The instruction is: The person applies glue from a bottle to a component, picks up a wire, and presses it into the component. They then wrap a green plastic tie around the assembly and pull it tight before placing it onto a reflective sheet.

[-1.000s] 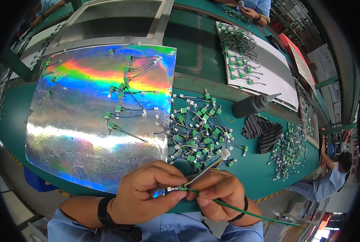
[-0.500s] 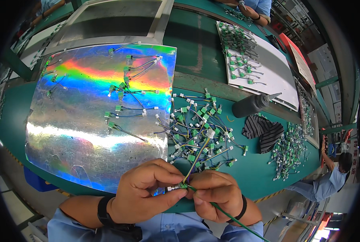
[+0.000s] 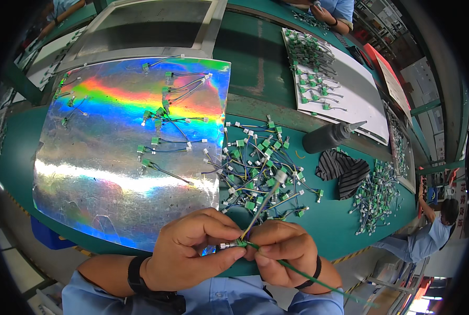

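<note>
My left hand [image 3: 195, 249] is closed on a small green component with a silver metal shaft [image 3: 227, 245], pinched between thumb and fingers. From it a thin wire lead [image 3: 262, 209] rises up and to the right, ending in a white plug [image 3: 280, 176]. My right hand [image 3: 283, 251] pinches a thin green wire [image 3: 310, 279] close beside the component; the wire's near tip meets the green body, and its tail runs off to the lower right. Whether the tip goes into the component is hidden by my fingertips.
A shiny holographic sheet [image 3: 103, 184] at left carries several wired components. To its right lies a heap of them [image 3: 255, 163]. Farther right are a black dropper bottle [image 3: 326, 138], a striped cloth [image 3: 345, 170] and another heap [image 3: 377, 194]. A white board [image 3: 355, 94] holds rows; co-workers are nearby.
The green wire's tail has swung up and to the right and looks straighter. The white plug has tipped slightly rightward. Both hands stay nearly in place, keeping their grips.
</note>
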The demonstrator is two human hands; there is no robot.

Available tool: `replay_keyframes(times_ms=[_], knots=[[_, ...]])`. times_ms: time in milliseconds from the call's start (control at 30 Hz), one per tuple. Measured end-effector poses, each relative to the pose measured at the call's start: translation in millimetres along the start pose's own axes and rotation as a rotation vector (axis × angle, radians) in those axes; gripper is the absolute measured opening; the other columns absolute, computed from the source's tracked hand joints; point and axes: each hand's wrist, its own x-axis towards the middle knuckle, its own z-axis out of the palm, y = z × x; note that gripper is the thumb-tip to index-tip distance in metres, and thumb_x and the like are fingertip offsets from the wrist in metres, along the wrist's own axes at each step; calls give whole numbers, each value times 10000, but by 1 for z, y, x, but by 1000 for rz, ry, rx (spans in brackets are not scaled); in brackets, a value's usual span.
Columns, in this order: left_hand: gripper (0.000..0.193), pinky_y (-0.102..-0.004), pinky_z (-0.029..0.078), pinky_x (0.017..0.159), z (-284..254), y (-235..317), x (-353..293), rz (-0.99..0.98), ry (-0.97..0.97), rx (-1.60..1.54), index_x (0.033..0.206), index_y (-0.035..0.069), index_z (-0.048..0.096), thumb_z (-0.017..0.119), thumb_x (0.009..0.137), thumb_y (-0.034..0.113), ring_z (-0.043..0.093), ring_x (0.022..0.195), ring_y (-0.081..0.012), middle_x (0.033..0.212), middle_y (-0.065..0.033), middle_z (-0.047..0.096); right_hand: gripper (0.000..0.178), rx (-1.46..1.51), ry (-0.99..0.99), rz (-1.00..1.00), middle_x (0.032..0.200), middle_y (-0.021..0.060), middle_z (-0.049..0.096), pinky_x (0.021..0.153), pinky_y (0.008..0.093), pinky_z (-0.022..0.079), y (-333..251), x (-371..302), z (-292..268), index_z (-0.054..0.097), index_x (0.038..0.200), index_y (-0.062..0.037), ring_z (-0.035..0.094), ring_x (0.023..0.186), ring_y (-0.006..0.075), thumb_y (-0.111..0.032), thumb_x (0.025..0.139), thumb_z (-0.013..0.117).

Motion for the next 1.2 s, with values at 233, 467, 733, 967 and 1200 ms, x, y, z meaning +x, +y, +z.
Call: replay_keyframes(times_ms=[233,467,733,967,1200], knots=[[252,-259,439,770,-1,0,0,-42,3,-29,962,-18,541,617,738,-106,534,897,-159,992,-134,533,218,211,-28,33,794,164,570,627,344,482,1,1,-6,355,972,-47,585,678,213,-10,833,520],[238,-266,449,768,-1,1,2,-104,14,-58,970,-14,539,612,755,-86,536,900,-166,990,-122,538,199,195,-27,68,797,165,558,637,347,484,1,0,-5,358,970,-41,574,678,205,-26,845,512],[215,-303,489,719,-2,1,4,-158,-3,-95,989,-19,512,599,793,-17,557,863,-191,978,-134,540,190,200,61,14,819,165,561,638,332,483,0,4,-7,385,1001,-30,576,688,201,-15,852,503],[235,-367,517,662,1,1,7,-265,-23,-336,1053,-9,444,530,861,97,583,788,-227,889,-145,546,222,-9,149,113,880,155,568,653,288,472,5,1,-10,436,1042,-4,573,730,180,-14,843,536],[307,-383,500,703,-5,-1,9,-319,-215,-537,1171,7,394,455,907,152,547,853,-194,993,-132,529,246,208,299,141,835,107,589,635,276,457,5,4,2,489,1012,17,584,677,181,24,791,598]])
